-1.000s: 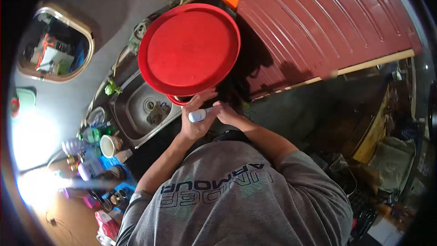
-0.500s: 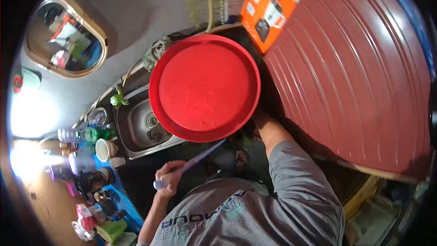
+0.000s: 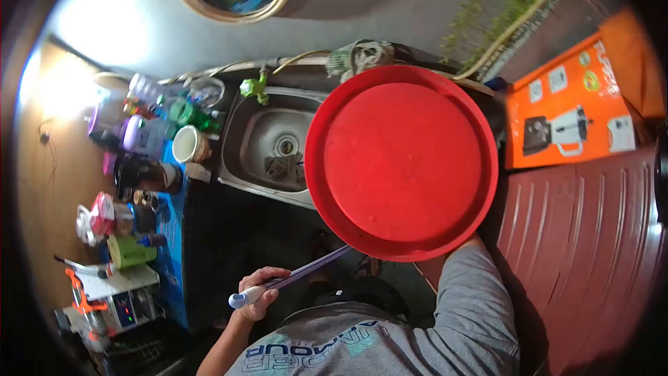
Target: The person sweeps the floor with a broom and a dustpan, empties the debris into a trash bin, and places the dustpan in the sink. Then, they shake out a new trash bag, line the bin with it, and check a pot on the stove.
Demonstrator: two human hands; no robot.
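- Broadly, a grey wall (image 3: 362,7) spans the far side, with green strands hanging at far right.
- A wine-red ribbed panel (image 3: 570,251) fills the near right.
- Tan surface (image 3: 42,202) on the left, with household goods crowding its right side.
- A round red disc (image 3: 410,163) with a raised rim sits right of centre, overlapping the sink's right end in view. The person's right forearm passes beneath it; the right hand is hidden, so its grip cannot be told.
- Steel sink (image 3: 261,125), left of the disc, dark scraps beside its drain.
- An orange box (image 3: 570,111) stands far right, just beyond the panel.
- Pale rod (image 3: 309,268), near centre, its far end meeting the disc's edge in view; the left hand (image 3: 259,294) curls around its near end.
- White cup (image 3: 186,145) left of the sink.
- Green tap (image 3: 255,88) at the sink's far left corner.
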